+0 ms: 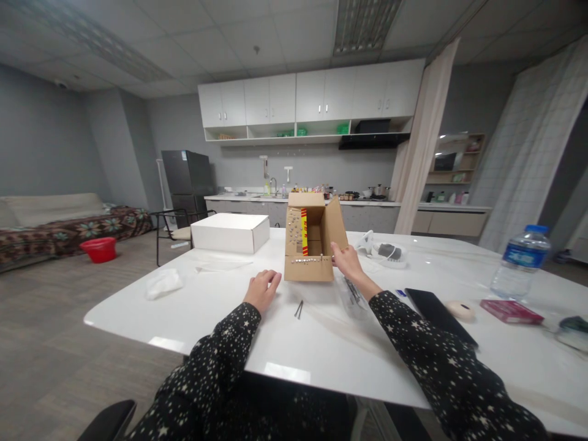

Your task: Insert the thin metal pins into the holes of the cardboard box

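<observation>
A small open cardboard box stands on the white table in front of me, with its flaps up and a red and yellow item inside. My right hand grips the box's front right corner, fingers closed on the edge. My left hand rests on the table left of the box, fingers loosely curled, holding nothing. Two dark nails or screws lie on the table between my hands. A clear plastic bag lies under my right wrist.
A white closed box sits at the far left of the table, a crumpled white bag nearer. To the right lie a black phone, a tape roll, a red packet and a water bottle. Kitchen counter behind.
</observation>
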### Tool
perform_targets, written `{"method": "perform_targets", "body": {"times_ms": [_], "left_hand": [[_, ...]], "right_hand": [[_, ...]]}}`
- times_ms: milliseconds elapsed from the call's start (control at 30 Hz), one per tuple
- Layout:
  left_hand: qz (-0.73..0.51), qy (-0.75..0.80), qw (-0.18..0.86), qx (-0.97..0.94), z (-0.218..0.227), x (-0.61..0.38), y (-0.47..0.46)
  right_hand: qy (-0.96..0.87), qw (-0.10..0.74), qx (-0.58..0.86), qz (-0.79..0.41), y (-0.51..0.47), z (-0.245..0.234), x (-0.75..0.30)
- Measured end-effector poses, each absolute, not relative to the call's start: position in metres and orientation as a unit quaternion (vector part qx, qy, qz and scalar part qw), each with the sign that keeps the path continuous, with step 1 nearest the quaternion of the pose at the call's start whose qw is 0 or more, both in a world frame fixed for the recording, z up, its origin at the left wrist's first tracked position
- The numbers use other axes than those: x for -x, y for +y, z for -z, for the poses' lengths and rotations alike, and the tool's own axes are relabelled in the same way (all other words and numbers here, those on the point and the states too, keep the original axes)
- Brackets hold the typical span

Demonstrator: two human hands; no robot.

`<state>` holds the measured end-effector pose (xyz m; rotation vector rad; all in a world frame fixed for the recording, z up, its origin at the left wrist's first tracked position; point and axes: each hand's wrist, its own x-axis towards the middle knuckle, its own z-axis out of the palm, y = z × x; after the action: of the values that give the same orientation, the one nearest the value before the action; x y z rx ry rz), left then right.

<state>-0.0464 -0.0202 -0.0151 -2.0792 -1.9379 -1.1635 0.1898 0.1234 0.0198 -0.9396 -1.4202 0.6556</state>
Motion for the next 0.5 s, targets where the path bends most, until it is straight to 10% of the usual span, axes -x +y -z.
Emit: {"method": "perform_targets", "body": {"times_ms": [500], "left_hand": [[0.377, -0.62, -0.008, 0.688, 0.028, 0.05, -0.011]], "right_hand": [[-0.638, 0.601, 0.392, -0.279, 0.079, -0.006, -0.172]]}}
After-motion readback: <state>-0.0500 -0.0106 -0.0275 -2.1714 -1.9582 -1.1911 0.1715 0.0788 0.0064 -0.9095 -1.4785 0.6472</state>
